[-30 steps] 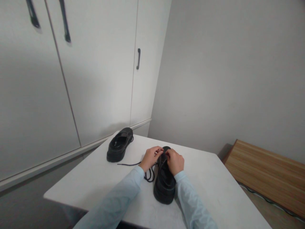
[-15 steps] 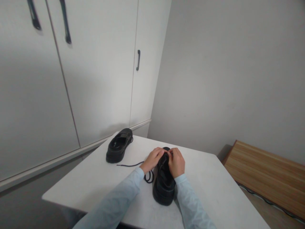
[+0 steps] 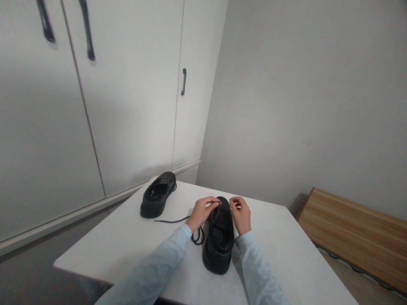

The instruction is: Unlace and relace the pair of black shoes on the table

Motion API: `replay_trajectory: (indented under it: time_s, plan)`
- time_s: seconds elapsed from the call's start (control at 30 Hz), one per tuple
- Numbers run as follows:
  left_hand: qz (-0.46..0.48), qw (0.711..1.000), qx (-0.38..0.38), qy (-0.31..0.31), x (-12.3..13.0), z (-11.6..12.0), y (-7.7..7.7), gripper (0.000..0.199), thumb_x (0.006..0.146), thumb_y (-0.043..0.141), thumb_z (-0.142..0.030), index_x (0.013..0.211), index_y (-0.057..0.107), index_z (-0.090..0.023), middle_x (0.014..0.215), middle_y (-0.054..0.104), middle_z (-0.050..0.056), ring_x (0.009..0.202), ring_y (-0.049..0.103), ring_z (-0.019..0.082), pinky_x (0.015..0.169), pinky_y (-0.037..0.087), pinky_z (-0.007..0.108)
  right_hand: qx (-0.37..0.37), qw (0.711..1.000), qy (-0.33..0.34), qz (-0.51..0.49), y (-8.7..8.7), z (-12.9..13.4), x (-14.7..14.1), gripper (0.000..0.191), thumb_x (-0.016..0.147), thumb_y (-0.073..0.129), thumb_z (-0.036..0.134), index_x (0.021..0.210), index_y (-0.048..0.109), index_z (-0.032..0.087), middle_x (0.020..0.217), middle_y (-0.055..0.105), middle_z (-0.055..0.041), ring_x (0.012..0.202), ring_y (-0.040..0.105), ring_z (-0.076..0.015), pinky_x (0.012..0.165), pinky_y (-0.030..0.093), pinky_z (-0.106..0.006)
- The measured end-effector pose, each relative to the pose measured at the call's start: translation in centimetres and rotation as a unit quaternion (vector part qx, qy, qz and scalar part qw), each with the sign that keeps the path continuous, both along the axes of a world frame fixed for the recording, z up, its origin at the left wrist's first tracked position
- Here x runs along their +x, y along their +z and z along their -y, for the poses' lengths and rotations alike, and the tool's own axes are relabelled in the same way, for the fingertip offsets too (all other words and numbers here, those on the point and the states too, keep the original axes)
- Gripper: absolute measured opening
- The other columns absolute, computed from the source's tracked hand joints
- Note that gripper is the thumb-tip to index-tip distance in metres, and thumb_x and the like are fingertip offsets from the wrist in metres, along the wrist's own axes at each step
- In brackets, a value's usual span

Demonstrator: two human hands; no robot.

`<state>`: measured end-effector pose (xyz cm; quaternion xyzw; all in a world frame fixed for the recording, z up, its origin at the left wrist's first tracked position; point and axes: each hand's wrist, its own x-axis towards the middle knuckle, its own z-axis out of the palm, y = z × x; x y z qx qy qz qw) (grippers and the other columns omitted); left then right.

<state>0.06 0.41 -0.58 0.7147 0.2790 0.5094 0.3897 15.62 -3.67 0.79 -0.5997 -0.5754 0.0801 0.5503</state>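
Note:
A black shoe (image 3: pixel 218 250) sits on the white table, its toe pointing away from me. At the left side of its front part is my left hand (image 3: pixel 199 213), thumb and forefinger pinched together over the shoe; what they hold is too small to make out. My right hand (image 3: pixel 241 215) is on the other side of the toe, fingers curled, its fingertips close to the shoe's edge; anything between them is too small to see. A black lace (image 3: pixel 197 237) lies looped on the table left of the shoe, one end stretching left.
Another black shoe (image 3: pixel 156 197) stands at the table's back left. The white table (image 3: pixel 127 243) has its far edge near a grey wall. White cabinets (image 3: pixel 136 106) with dark handles rise at the left. A wooden board (image 3: pixel 356 233) is on the right.
My hands have moved apart over the shoe's front; the right one has shifted slightly right, off the lacing area. More of the shoe's front shows between them.

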Motion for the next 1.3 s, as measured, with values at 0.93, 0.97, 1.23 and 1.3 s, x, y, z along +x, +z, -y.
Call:
replay_trajectory:
  time_s: [0.93,0.97,1.23,1.3]
  plan:
    - [-0.277,0.954,0.103,-0.039,3.1,-1.1,2.5,0.015,0.076,0.056,-0.017,0.079,0.07,-0.017,0.076,0.071,0.002,0.072,0.063,0.014,0.07,0.045,0.022,-0.239,0.915,0.126,-0.299,0.5,0.5,3.8,0.007,0.06,0.061,0.018,0.065,0.056,0.017,0.058,0.062,0.0024,0.048,0.059,-0.01,0.051,0.052,-0.024]
    - [-0.289,0.95,0.111,-0.032,3.1,-1.1,2.6,0.015,0.076,0.056,-0.017,0.08,0.07,-0.018,0.077,0.071,0.003,0.073,0.063,0.015,0.071,0.044,0.022,-0.237,0.915,0.128,-0.301,0.4,0.5,3.8,0.007,0.06,0.062,0.018,0.065,0.056,0.017,0.058,0.062,0.0024,0.048,0.059,-0.0099,0.051,0.052,-0.024]
    - [-0.34,0.928,0.15,0.001,2.3,-1.0,2.8,0.017,0.078,0.054,-0.018,0.082,0.071,-0.02,0.084,0.071,0.004,0.082,0.063,0.017,0.078,0.043,0.024,-0.207,0.915,0.123,-0.322,-0.2,0.1,2.7,0.007,0.057,0.061,0.017,0.063,0.057,0.017,0.057,0.061,0.0032,0.046,0.057,-0.0084,0.048,0.05,-0.022]
    - [-0.344,0.925,0.162,0.008,2.2,-1.0,2.7,0.017,0.079,0.054,-0.019,0.083,0.07,-0.021,0.085,0.071,0.004,0.083,0.063,0.017,0.079,0.043,0.025,-0.202,0.916,0.123,-0.325,-0.4,-0.1,2.5,0.007,0.056,0.061,0.017,0.063,0.057,0.017,0.057,0.061,0.0033,0.046,0.057,-0.0084,0.048,0.05,-0.022]
